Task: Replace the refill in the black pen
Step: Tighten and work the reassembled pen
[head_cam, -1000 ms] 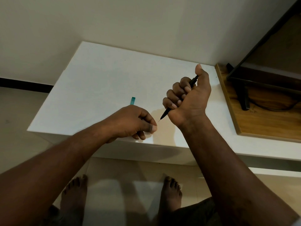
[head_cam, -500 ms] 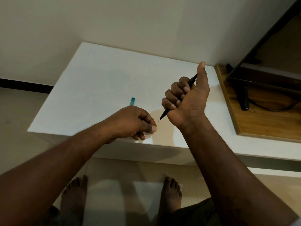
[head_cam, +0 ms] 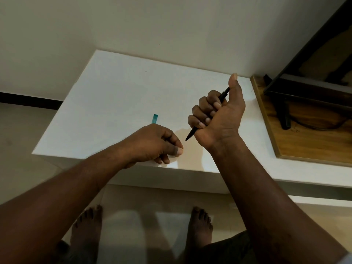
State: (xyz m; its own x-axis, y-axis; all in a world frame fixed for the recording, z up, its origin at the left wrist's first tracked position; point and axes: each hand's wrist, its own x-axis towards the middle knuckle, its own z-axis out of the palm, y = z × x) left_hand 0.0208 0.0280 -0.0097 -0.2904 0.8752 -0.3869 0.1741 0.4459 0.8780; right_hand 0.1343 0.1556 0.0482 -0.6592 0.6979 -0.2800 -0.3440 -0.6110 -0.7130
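Grips a slim black plastic pen (head_cam: 191, 133) in the fist of the right hand (head_cam: 219, 119), above the near right part of a white rectangular table (head_cam: 114, 88) — with four fingers wrapped round the barrel, thumb straight up beside the rear end, tip aimed down and left. Rests the left hand (head_cam: 154, 143) at the table's near edge, just left of that tip, curled, with thumb pressed to forefinger; cannot tell whether anything small sits in the pinch. Hides most of a teal plastic stick (head_cam: 154, 118) behind the left knuckles, only its far end showing. Looks to be at the opening of the pen — calls next for a pinch on the tip section and a twist against the fist.
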